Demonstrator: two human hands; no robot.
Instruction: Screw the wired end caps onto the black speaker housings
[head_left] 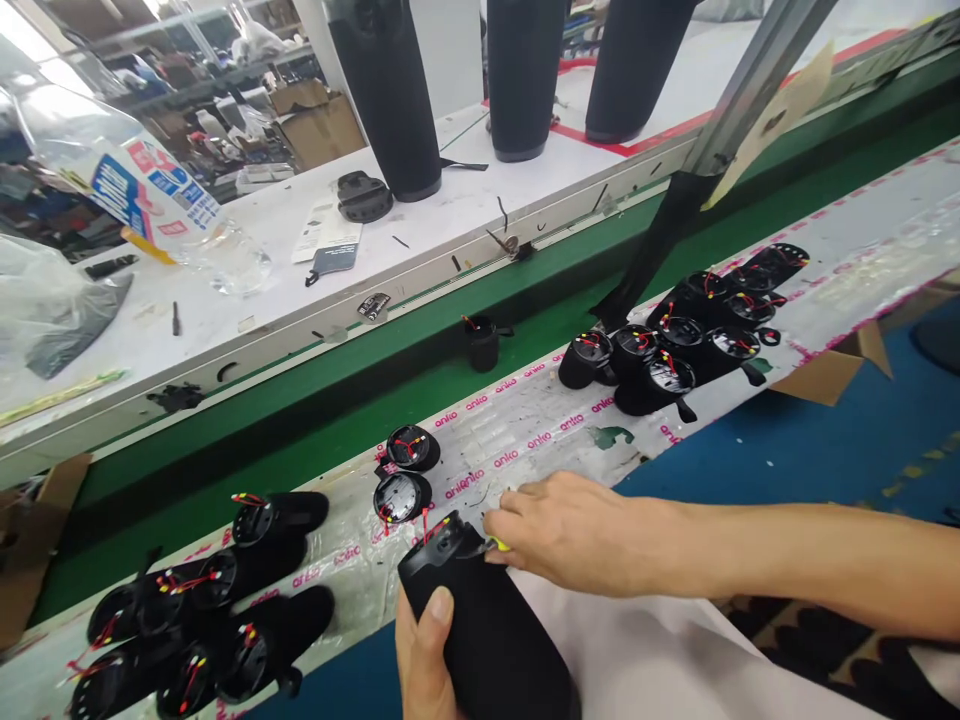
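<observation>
My left hand [427, 655] is wrapped round a black fabric-covered cylinder [504, 640], which looks like a speaker body. It is held tilted, and red wires stick up from its far end. My right hand [559, 530] is closed at the cylinder's upper rim on a small tool with a yellow part [501, 544]; its exact kind is mostly hidden by the fingers. A dark tip reaches from it to the rim. Just beyond stand two short black cylinders [402, 497] with open tops and red wires inside.
A plastic-covered ledge [540, 437] runs diagonally, bearing black cylinders at left [255, 650] and right [656, 385]. One more cylinder [481, 343] stands in the green channel [420, 385]. On the white bench are a clear bottle [157, 195] and tall black cylinders [390, 110]. A metal post [750, 90] rises at right.
</observation>
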